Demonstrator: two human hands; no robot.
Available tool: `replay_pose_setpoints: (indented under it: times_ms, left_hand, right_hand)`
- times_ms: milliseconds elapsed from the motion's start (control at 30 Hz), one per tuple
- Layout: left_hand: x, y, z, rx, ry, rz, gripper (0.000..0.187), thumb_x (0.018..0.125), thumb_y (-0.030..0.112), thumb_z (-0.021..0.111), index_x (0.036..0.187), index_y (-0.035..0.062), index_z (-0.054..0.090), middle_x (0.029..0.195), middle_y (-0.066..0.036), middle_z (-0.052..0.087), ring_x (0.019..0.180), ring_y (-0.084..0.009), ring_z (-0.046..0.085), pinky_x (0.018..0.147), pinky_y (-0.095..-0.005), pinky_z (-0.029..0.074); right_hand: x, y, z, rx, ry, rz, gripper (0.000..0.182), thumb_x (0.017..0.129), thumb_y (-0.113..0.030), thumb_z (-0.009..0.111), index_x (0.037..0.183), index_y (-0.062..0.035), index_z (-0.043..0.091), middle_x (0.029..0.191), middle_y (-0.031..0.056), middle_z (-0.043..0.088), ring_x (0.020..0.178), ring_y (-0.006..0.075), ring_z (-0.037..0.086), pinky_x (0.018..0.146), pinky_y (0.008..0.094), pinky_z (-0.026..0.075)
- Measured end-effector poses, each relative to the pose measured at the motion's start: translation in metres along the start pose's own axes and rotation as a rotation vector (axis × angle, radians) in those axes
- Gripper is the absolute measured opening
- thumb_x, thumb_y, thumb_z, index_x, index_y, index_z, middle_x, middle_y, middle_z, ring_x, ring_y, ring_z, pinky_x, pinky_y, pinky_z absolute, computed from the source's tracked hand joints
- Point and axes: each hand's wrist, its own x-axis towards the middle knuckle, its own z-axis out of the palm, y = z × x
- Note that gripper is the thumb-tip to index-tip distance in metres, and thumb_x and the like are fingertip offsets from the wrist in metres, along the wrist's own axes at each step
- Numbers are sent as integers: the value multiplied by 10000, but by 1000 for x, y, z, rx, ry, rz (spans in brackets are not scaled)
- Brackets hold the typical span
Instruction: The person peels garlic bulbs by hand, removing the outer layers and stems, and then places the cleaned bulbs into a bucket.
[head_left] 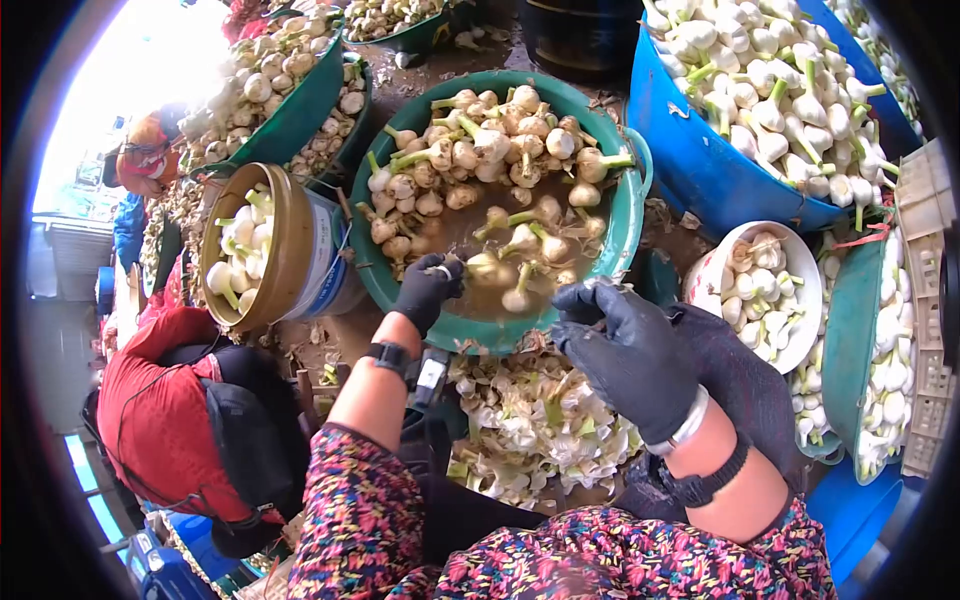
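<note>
My left hand (428,292), in a black glove, reaches over the near rim of a green tub (637,225) of muddy water. Its fingers are closed at a slightly blurred garlic bulb (484,267). My right hand (630,350), also gloved in black, is raised over the tub's near right edge with bent fingers. A small pale spot shows at its fingertips; what they hold, if anything, I cannot make out. Unpeeled garlic bulbs (490,145) with cut green stems are heaped at the tub's far side, and a few loose ones (517,300) lie in the water near my hands.
Garlic skins (545,430) are piled below the tub. Peeled bulbs fill a tan bucket (218,285) at left, a white bucket (700,275) at right and a large blue tub (680,150). A person in red (150,420) sits bent over at left.
</note>
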Motion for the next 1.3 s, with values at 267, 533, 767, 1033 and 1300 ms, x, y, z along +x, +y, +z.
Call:
replay_pose_setpoints:
  times_ms: [267,533,767,1033,1300]
  left_hand:
    - [-87,76,-18,901,-23,588,226,736,182,660,926,61,639,769,-105,637,694,-297,620,638,-387,491]
    - [-43,18,23,1176,-168,236,273,737,256,596,952,93,637,963,-168,620,929,-321,587,802,-427,466]
    - [18,-16,116,683,-19,260,466,693,170,601,1153,107,565,1093,-205,573,1027,-366,537,899,-404,418]
    - [16,-28,103,118,-305,-142,359,761,148,661,1081,18,563,988,-96,619,797,-203,618,732,-313,505]
    - [-108,91,64,-214,-247,383,222,864,170,547,1036,30,560,857,-89,616,769,-169,605,665,-304,491]
  right_hand:
    - [7,40,19,107,42,119,440,754,-138,670,1129,18,501,893,70,556,753,86,512,669,221,465]
    - [-5,-5,-16,420,281,55,238,830,-11,540,1061,42,523,875,63,566,785,118,569,715,242,485]
    - [-1,-15,-22,499,219,27,209,844,-28,508,1043,32,529,889,56,575,792,97,550,729,236,462]
    - [4,-20,-22,447,206,118,233,832,-5,515,1063,23,521,893,52,572,816,91,540,734,235,458]
    - [4,27,13,-254,147,-331,632,645,-157,738,1195,1,471,1080,185,561,1011,290,556,880,347,438]
